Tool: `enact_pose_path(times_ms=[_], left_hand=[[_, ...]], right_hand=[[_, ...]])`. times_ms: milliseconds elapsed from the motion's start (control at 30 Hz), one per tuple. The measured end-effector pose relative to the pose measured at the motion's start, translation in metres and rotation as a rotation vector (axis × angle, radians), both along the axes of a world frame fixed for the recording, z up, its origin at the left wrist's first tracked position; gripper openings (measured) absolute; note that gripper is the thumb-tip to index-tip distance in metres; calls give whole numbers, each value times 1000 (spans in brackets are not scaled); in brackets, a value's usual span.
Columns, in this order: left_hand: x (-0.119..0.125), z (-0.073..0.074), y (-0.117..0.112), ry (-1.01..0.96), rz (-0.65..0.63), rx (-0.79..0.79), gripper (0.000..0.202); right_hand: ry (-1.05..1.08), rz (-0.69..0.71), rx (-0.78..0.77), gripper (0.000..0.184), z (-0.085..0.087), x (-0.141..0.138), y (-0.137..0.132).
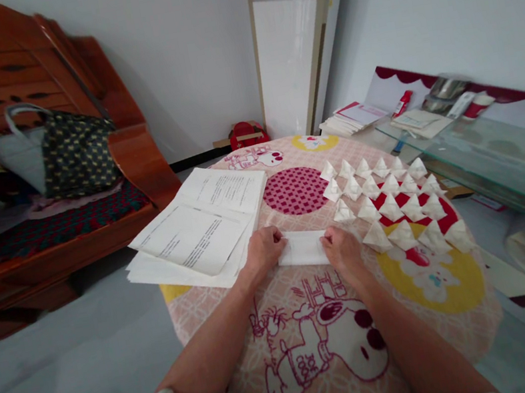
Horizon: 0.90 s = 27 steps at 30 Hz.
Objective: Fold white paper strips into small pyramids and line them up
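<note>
A small folded white paper strip lies on the cartoon-printed pink cloth that covers the round table. My left hand is closed on the strip's left end, fingers curled over it. My right hand pinches its right end in the same way. To the right of my right hand, several folded white paper triangles lie in rows on the cloth.
A stack of printed white sheets overhangs the table's left edge. A glass shelf with booklets and bowls runs along the right. A wooden bench with a patterned bag stands at left, a tall white air conditioner behind.
</note>
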<state>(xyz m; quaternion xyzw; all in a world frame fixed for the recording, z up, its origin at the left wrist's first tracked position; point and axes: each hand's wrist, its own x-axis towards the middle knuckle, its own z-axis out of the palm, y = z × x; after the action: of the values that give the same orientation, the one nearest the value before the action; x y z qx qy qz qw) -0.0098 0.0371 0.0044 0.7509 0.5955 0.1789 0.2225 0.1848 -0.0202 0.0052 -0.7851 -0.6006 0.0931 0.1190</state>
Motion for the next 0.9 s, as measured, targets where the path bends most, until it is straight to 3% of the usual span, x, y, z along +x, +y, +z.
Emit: enact_pose_path(times_ms=[300,367,433,533,600,700,900], left_hand=[[2,-5,-1,47,14,136,14],[1,-7,-3,10,-81,268,27],[2,-9,-6,-27,-259,369,34],[8,-10,-15,-14,-555,329,32],[12,-8,-24,77,-625,290,29],[19,-5,-35,216,-631,293,35],[26,-8,-52,401,-528,288,53]], right_hand=[[-144,13,40,23,-13,-1,2],[-151,27,42,22,-14,0,2],[-156,38,40,23,-15,0,2],[-158,41,43,24,-15,1,3],[-148,42,52,24,-16,1,3],[-116,37,70,23,-16,2,3],[17,38,77,19,-12,11,4]])
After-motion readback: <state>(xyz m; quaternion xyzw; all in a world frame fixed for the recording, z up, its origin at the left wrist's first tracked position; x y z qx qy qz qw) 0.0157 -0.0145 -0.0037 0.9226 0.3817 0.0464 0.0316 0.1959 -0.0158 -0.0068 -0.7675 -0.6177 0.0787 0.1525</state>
